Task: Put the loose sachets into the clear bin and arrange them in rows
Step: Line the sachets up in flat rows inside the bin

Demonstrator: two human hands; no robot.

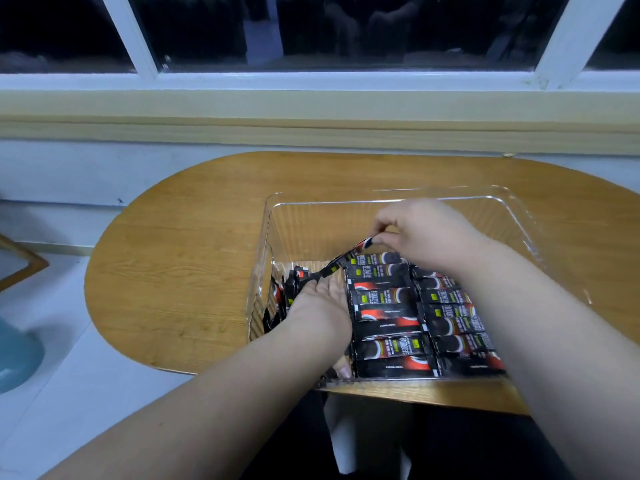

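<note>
A clear plastic bin (346, 204) stands on the wooden table. Inside it, several black-and-red sachets lie flat in two rows (388, 317) across the middle and right. More sachets (287, 289) stand on edge against the left wall. My left hand (318, 306) is down inside the bin between those upright sachets and the middle row, fingers straight, pressing against the upright sachets. My right hand (426, 233) hovers over the far part of the bin and pinches one end of a single sachet (341, 259), which slants down toward my left fingertips.
The oval wooden table (173, 258) sits under a windowsill (311, 109) and dark window. The far part of the bin floor is bare. A blue object (17, 355) lies on the pale floor at the left, beside a framed edge (24, 261).
</note>
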